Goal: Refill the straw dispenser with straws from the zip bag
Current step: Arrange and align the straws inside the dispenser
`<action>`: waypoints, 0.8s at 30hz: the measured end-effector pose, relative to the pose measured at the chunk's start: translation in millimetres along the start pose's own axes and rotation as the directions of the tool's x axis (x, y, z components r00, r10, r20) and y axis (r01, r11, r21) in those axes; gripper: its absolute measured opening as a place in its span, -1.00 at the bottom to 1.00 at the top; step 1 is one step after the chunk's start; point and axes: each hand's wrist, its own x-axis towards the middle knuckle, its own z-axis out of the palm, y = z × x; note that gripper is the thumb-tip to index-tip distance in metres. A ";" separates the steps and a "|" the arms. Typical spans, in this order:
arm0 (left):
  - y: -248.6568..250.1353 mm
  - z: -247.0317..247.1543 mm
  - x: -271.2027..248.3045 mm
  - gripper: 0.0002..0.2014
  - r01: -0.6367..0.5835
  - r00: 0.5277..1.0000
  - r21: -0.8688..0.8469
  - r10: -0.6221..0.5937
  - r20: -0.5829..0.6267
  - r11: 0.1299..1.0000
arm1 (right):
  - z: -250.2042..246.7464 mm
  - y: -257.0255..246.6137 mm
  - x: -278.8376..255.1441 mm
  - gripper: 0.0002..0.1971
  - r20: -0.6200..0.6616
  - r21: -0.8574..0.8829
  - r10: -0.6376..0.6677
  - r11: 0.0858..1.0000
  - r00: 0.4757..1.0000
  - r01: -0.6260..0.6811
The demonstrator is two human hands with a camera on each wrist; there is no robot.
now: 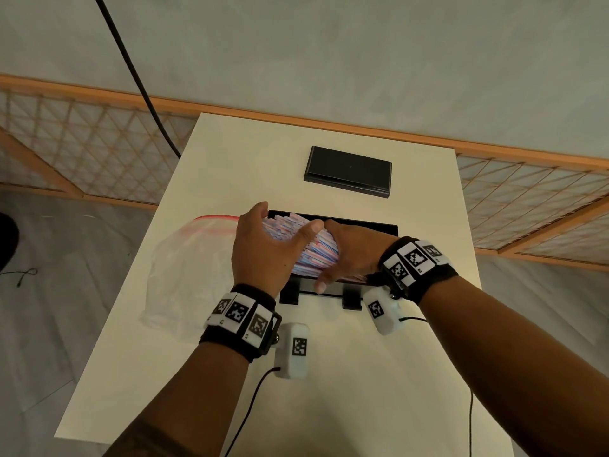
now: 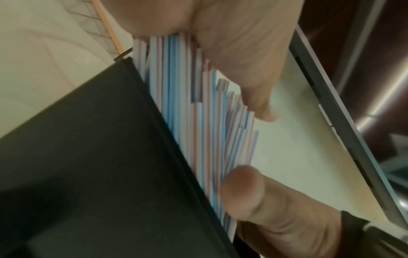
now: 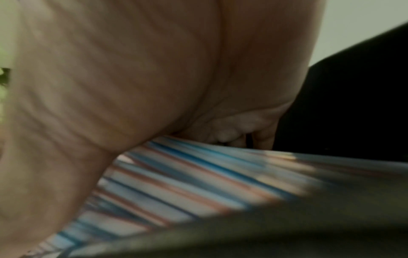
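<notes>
A bundle of red-, blue- and white-striped straws [image 1: 309,249] lies slanted in the open top of the black straw dispenser [image 1: 379,227] at the table's middle. My left hand [image 1: 283,225] grips the bundle's left end, thumb across the top. My right hand [image 1: 329,255] grips its right part, thumb on the near side. In the left wrist view the straws [image 2: 198,122] lean on the dispenser's black wall [image 2: 88,157] between thumb and fingers [image 2: 243,61]. The right wrist view shows my palm over the straws [image 3: 187,174]. The clear zip bag [image 1: 191,268] with a red seal lies to the left.
The dispenser's black lid [image 1: 349,171] lies flat behind it on the white table [image 1: 329,374]. A black cable [image 1: 131,67] hangs at the back left. Wooden lattice screens [image 1: 82,143] stand beyond the table on both sides.
</notes>
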 end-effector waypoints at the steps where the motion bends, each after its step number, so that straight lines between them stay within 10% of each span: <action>1: -0.8 0.1 1.7 0.01 -0.003 1.000 0.026 0.003 -0.017 1.000 | -1.2 0.1 0.2 0.03 0.006 0.006 -0.001 1.000 1.000 0.001; 10: -8.1 6.1 7.3 -0.37 -0.129 0.985 0.081 0.137 -0.105 0.988 | -12.3 3.1 3.6 -0.09 0.075 0.251 -0.077 0.966 0.994 0.056; 24: -8.1 6.2 8.3 -0.68 -0.190 0.979 -0.111 0.180 -0.099 0.975 | -20.0 -10.7 0.6 -0.21 0.015 0.070 -0.038 0.997 0.999 0.037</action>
